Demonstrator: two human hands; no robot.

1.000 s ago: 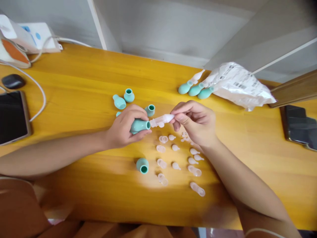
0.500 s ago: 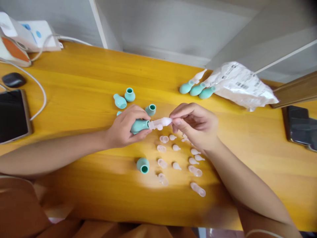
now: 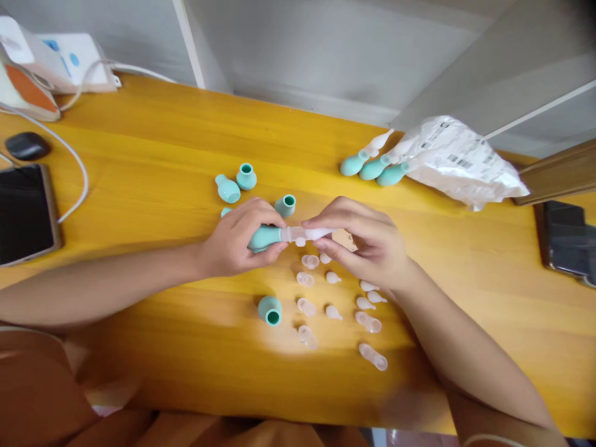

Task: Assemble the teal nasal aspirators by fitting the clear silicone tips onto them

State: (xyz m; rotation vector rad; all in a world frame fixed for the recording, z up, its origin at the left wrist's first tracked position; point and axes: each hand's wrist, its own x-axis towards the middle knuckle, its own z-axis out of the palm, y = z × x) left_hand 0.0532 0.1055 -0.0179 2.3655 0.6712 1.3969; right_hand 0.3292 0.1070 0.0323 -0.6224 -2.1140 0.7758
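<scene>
My left hand (image 3: 237, 239) grips a teal rubber bulb (image 3: 264, 237) lying sideways just above the yellow table (image 3: 139, 161). My right hand (image 3: 363, 242) pinches the clear plastic nozzle (image 3: 305, 234) that sits in the bulb's mouth, fingers along its length. Loose teal bulbs lie behind my left hand (image 3: 227, 188) (image 3: 246, 176) (image 3: 285, 205), and one more bulb (image 3: 269, 309) stands nearer me. Several small clear tips and caps (image 3: 333, 292) are scattered below my hands.
Three assembled teal bulbs with nozzles (image 3: 372, 164) lie beside a crumpled white plastic bag (image 3: 459, 161) at the back right. A phone (image 3: 23, 214), a white cable (image 3: 74, 167) and a dark case (image 3: 25, 146) are at the left; another dark device (image 3: 565, 239) is at the right edge.
My right hand slid left along the clear nozzle, from pinching its tip to gripping its length, pushing it further into the bulb. My left hand held still.
</scene>
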